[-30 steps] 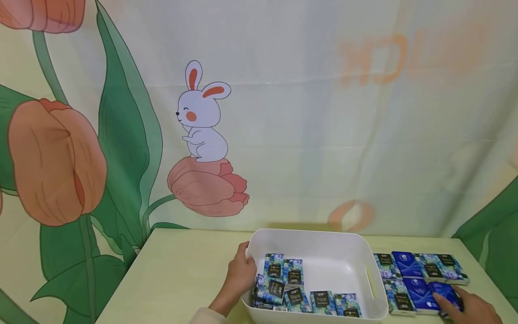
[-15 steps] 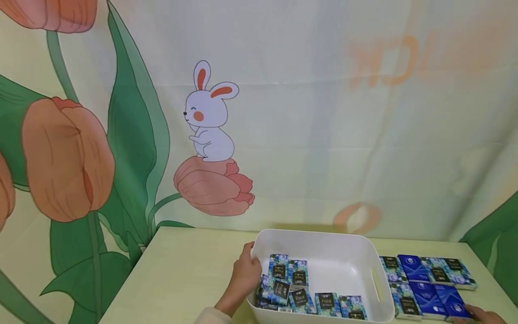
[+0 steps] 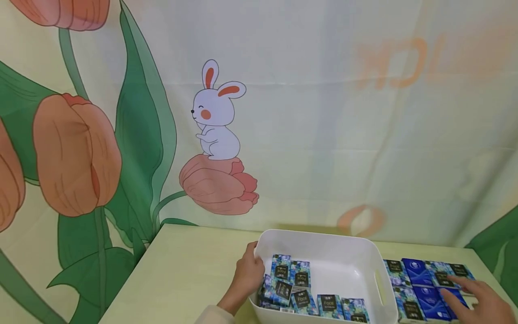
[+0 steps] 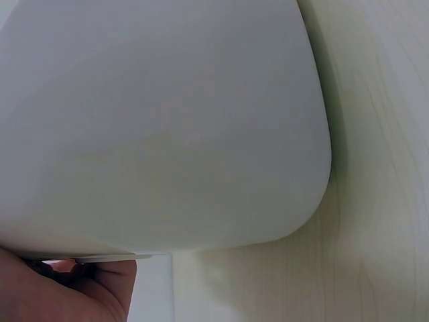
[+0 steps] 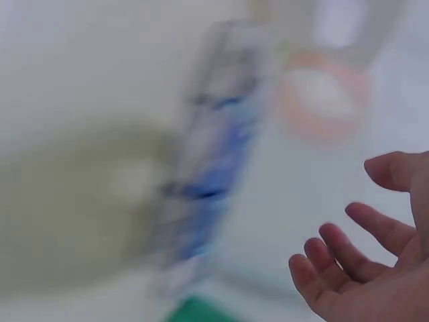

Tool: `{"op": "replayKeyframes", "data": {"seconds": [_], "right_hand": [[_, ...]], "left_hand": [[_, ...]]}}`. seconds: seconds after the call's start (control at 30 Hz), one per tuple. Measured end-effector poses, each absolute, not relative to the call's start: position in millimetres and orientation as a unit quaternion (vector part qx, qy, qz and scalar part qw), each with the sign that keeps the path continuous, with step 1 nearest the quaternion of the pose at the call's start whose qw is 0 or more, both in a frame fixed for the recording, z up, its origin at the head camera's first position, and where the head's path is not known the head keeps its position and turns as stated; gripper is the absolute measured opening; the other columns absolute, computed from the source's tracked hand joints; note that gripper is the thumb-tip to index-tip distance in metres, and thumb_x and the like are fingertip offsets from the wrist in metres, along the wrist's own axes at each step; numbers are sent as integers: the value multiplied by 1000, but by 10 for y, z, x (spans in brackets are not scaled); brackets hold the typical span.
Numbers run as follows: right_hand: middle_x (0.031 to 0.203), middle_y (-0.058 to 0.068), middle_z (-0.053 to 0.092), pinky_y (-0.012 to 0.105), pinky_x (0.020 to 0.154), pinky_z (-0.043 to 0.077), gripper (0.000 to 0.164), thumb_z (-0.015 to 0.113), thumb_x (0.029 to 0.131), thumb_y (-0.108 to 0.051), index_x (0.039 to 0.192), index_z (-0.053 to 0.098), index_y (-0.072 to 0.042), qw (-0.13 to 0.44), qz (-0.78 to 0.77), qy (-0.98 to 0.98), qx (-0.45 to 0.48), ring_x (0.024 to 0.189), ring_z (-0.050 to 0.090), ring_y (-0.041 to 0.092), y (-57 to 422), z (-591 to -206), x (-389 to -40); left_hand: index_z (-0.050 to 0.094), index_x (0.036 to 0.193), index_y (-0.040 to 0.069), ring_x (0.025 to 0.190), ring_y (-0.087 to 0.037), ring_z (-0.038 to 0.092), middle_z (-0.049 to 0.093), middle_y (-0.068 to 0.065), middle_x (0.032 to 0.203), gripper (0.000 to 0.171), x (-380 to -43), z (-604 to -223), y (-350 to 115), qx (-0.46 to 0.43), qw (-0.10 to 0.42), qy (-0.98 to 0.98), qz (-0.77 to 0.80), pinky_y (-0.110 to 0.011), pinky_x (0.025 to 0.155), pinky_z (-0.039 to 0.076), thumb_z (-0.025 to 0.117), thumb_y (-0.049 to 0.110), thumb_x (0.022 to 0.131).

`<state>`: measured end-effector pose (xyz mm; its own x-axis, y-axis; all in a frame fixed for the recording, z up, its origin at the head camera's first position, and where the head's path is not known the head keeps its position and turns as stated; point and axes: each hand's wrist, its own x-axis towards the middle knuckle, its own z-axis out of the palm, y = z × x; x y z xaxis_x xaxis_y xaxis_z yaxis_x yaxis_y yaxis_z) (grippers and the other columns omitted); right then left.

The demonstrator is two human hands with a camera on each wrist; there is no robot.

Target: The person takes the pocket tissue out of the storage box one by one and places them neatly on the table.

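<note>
My left hand [image 3: 247, 273] grips the left side of a white plastic bin [image 3: 323, 240]; in the left wrist view its curled fingers [image 4: 110, 285] meet the bin's edge. Inside the bin lie several flowered tissue packs [image 3: 329, 306], mostly along its left and front. To the right of the bin, two rows of packs lie side by side on the table, among them a blue pack [image 3: 430, 302] and a flowered pack [image 3: 409, 302]. Over the right end of these rows is my right hand [image 3: 485, 299], partly covering them. Its fingers are spread and relaxed in the right wrist view, holding nothing.
The pale wooden table [image 3: 182, 270] extends left of the bin. Behind it hangs a printed cloth [image 3: 307, 135] with a rabbit and tulips. The bin's right wall has a handle slot [image 3: 381, 288] facing the pack rows.
My right hand has let go of a blue pack at the front row's right end, touched that pack's edge, then risen over the rows. My left hand keeps its grip on the bin.
</note>
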<state>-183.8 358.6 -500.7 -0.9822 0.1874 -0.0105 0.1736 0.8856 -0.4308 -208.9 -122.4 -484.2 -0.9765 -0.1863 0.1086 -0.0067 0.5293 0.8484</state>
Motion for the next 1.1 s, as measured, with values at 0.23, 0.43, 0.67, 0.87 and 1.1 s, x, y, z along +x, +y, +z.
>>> {"op": "replayKeyframes", "data": {"seconds": [0.23, 0.43, 0.67, 0.87, 1.1], "right_hand": [[116, 21, 65, 56, 72, 54, 44, 77, 90, -26, 125, 68, -2, 211, 238, -939, 133, 99, 62, 40, 2637, -4031, -1916], [115, 8, 68, 49, 75, 54, 38, 77, 91, -26, 124, 70, -9, 211, 243, -904, 283, 101, 64, 30, 1990, -3571, -2176], [122, 8, 65, 52, 89, 51, 47, 72, 93, -37, 130, 67, -9, 106, 184, -893, 398, 112, 62, 30, 1338, -3504, -2501], [118, 7, 67, 41, 89, 52, 63, 74, 88, -49, 133, 64, -6, -82, 98, -865, 484, 104, 63, 21, 754, -3995, -2616], [124, 4, 65, 36, 95, 49, 76, 78, 83, -49, 141, 57, -5, -171, 50, -841, 511, 113, 60, 17, 351, -4483, -2538]], "left_hand": [[50, 139, 2, 100, -35, 65, 65, -26, 120, 40, -2092, -4862, -1256, 57, 98, -871, -477, -58, 81, 51, 47, 3, 99], [50, 139, 1, 97, -35, 65, 65, -27, 120, 40, -2081, -4856, -1269, 57, 101, -868, -482, -57, 79, 52, 47, 2, 98], [50, 138, 1, 94, -35, 65, 66, -26, 117, 40, -2091, -4864, -1211, 45, 95, -872, -478, -56, 75, 53, 48, 2, 98], [50, 137, 1, 94, -36, 66, 66, -27, 116, 40, -2101, -4866, -1227, 47, 100, -879, -464, -56, 76, 53, 48, 1, 97], [52, 134, -1, 88, -36, 67, 68, -27, 108, 41, -2090, -4855, -1255, 30, 119, -880, -458, -53, 72, 54, 49, -1, 94]]}}
